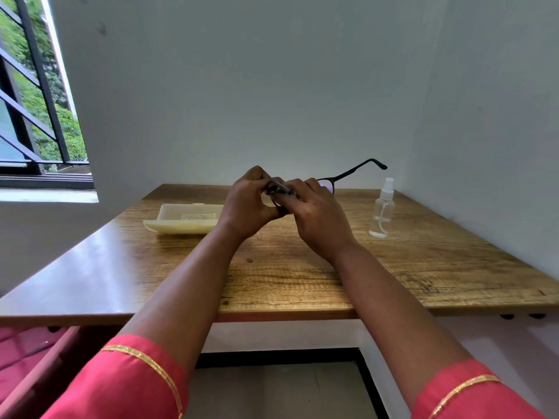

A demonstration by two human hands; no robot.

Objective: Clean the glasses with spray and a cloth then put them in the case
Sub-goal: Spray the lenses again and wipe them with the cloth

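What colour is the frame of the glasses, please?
Black; the glasses show best in the head view, held in both hands.

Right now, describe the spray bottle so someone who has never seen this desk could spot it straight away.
Start at the wooden table set into the corner of the white walls. Near its far right side, to the right of the right hand and the glasses, stands the spray bottle. It is the only upright, clear item, with a white nozzle; the cream case lies flat at the left.
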